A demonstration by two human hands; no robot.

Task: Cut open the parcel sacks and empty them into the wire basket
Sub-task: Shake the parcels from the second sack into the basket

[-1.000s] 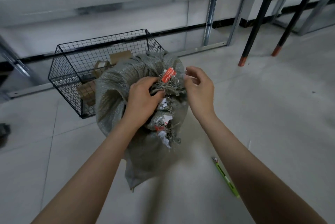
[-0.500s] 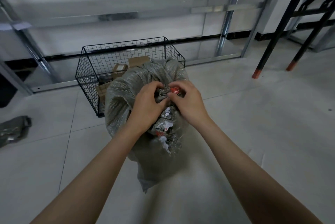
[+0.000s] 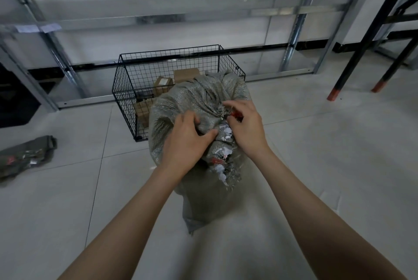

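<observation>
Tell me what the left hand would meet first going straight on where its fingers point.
The sack: the left hand grips its bunched cloth. Past that fold, probably the right hand, though depth is unclear.

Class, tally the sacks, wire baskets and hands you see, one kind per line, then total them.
Sacks: 2, grey sack being held, flat sack lying at left
Wire basket: 1
Hands: 2, left hand, right hand
Total: 5

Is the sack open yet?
Shut. The sack is bunched tight at its neck by the red tie; the left hand grips the cloth, the right hand pinches the neck. No parcels show.
</observation>
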